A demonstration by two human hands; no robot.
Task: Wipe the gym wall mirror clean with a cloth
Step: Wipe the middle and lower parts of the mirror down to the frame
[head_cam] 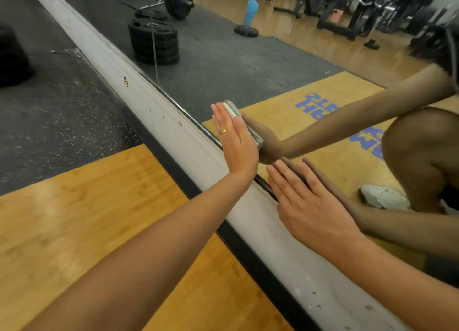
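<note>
The wall mirror [223, 65] runs diagonally across the view above a white baseboard [159, 112]. My left hand [236, 137] lies flat, fingers straight, and presses a folded pale green cloth [232, 111] against the glass near the mirror's bottom edge. Only a strip of the cloth shows past my fingers. My right hand [308, 204] rests flat on the glass lower right, fingers straight, holding nothing. Both hands' reflections meet them in the mirror.
A wooden platform [87, 219] and black rubber flooring [49, 107] lie at the mirror's foot. A dark weight object [12, 60] sits at far left. The glass reflects stacked weight plates [154, 42], a barbell, machines and my crouched legs.
</note>
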